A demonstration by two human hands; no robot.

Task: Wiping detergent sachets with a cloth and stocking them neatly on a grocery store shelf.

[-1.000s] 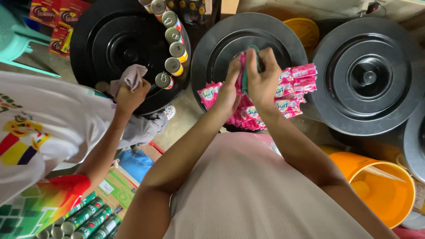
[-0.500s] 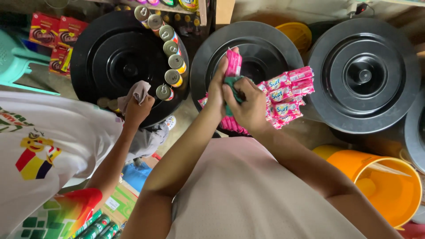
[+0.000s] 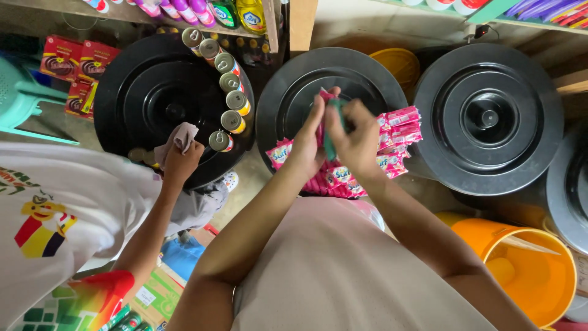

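Note:
My left hand [image 3: 308, 146] and my right hand [image 3: 360, 140] meet over the middle black lid [image 3: 288, 92]. The left pinches a strip of pink sachets [image 3: 324, 95] that stands up between the two hands. My right hand grips a narrow teal object [image 3: 331, 130], pressed against that strip; I cannot tell what it is. A pile of more pink sachets [image 3: 398, 132] lies on the lid under and to the right of my hands.
Another person in a white shirt [image 3: 61, 208] holds a cloth [image 3: 179, 137] on the left black lid [image 3: 131, 92], beside a row of tins [image 3: 228, 83]. A third black lid [image 3: 490, 116] is at right, an orange bucket [image 3: 542, 288] below it and bottles on a shelf [image 3: 202, 9] above.
My hands have drawn closer together around the upright pink strip and the teal object. The other person's hand with the cloth has shifted slightly along the left lid's edge.

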